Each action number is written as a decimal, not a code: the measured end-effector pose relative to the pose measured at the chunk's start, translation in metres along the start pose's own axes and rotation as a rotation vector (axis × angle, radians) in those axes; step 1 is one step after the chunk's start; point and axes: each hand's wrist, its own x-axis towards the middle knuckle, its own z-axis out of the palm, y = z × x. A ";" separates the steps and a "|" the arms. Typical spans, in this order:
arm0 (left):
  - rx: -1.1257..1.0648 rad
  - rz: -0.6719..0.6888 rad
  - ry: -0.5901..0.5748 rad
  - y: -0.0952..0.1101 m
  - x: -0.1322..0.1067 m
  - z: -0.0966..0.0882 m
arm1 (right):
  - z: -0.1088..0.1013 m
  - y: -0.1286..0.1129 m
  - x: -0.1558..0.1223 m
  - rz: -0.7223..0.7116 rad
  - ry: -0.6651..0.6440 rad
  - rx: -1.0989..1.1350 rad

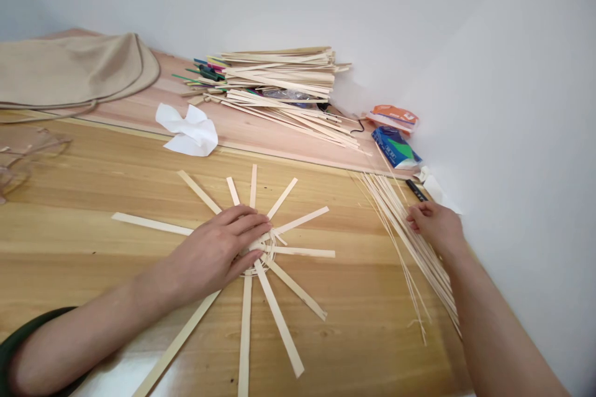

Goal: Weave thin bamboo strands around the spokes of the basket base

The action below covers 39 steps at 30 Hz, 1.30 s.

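Flat bamboo strips fan out like spokes around a small round woven base (271,255), which lies on the wooden table. My left hand (223,242) rests over the middle of it, palm down with fingers stretched out, hiding part of the weave. To the right, a bundle of thin bamboo strips (395,217) lies lengthwise on the table. My right hand (435,223) is at this bundle, thumb and fingers pinched together on a thin strip that slants up from the others. Its fingertips are partly hidden.
Stacked flat bamboo strips (279,77) lie at the back against the wall. A crumpled white paper (189,130) sits left of them, beyond it beige cloth (69,68). Blue (395,146) and orange packets (393,116) and a black marker (416,190) lie at the right.
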 end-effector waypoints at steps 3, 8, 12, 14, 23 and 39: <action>0.004 0.003 0.007 0.000 0.000 0.000 | -0.005 -0.007 -0.012 -0.049 -0.036 0.198; 0.016 -0.001 -0.009 0.003 0.001 -0.004 | -0.020 -0.025 -0.044 -0.207 -0.204 0.530; 0.022 0.005 -0.037 0.005 0.003 -0.006 | -0.024 -0.045 -0.066 -0.253 -0.480 0.645; 0.018 0.001 -0.041 0.005 0.003 -0.007 | -0.024 -0.059 -0.076 -0.327 -0.501 0.587; 0.009 0.020 0.011 0.000 0.002 -0.001 | -0.021 -0.045 -0.042 -0.184 0.027 -0.093; -0.011 -0.015 0.002 -0.003 -0.001 0.004 | 0.006 -0.014 -0.033 -0.100 0.005 -0.593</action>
